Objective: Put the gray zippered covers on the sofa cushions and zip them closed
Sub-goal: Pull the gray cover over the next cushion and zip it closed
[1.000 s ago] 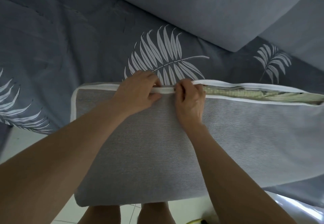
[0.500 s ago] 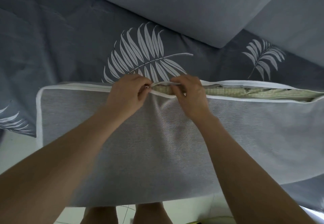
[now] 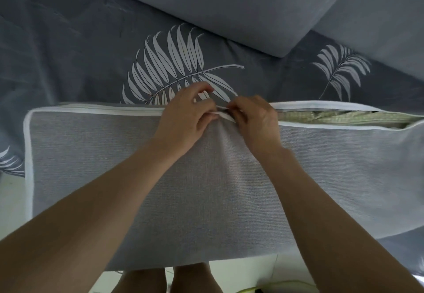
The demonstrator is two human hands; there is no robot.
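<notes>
A long gray cover with white piping lies across the near edge of the sofa seat, with a cushion inside it. Its zipper seam along the far edge is closed on the left. On the right the seam gapes, and the green patterned cushion shows through. My left hand pinches the seam at the middle. My right hand pinches the cover's edge just right of it, fingertips almost touching the left hand. The zipper pull is hidden under my fingers.
The cushion rests on a dark blue-gray sofa seat printed with white fern leaves. Two plain gray back cushions lean along the far side. My legs and pale floor tiles show below the cushion's near edge.
Both hands have moved right along the seam, so more of the left part is closed. The cover bunches slightly between my hands.
</notes>
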